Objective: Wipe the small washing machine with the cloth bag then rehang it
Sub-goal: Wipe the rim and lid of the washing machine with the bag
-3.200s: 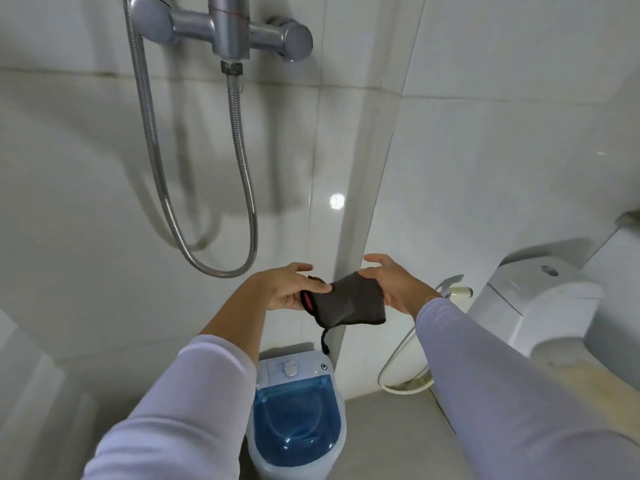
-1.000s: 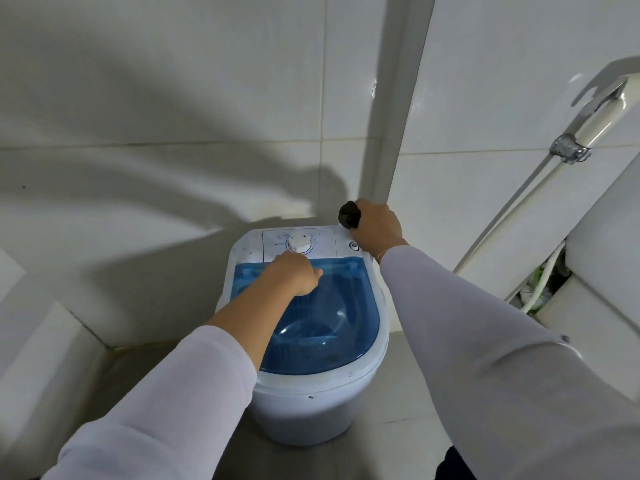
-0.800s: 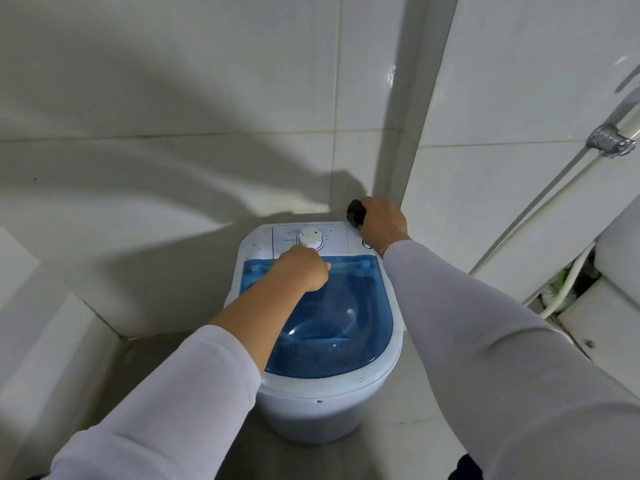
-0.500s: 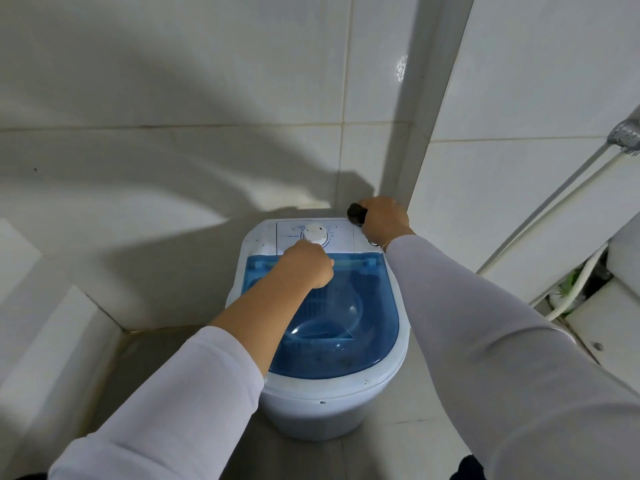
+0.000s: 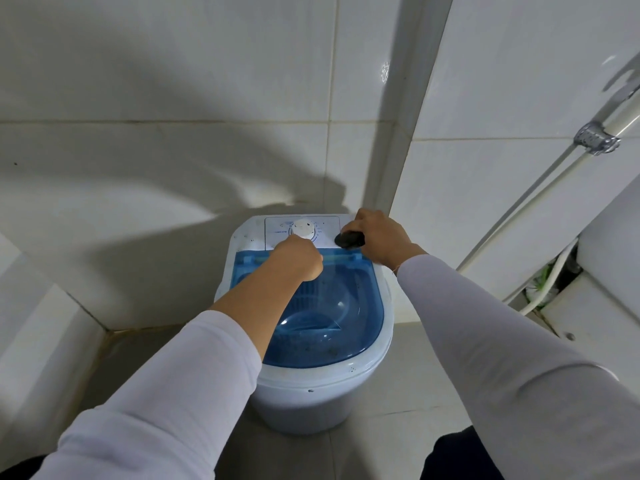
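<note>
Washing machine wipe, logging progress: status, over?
Right hand grips bunched cloth bag on washing machine control panel. Left hand fisted at lid's rear edge, below dial; grip unclear. Nothing in the way.

Walls: large pale glossy wall tiles (image 5: 173,81) with grey grout lines, meeting at a projecting tiled corner column (image 5: 412,98).
Floor: grey floor tiles (image 5: 408,386), darker grime along the left joint with the wall.
Right side: a white hose (image 5: 540,206) runs diagonally down the wall, held near the top by a chrome metal clip (image 5: 594,140).
Lower right: white pipes (image 5: 550,285) in a dark gap beside a white fixture (image 5: 609,244).
</note>
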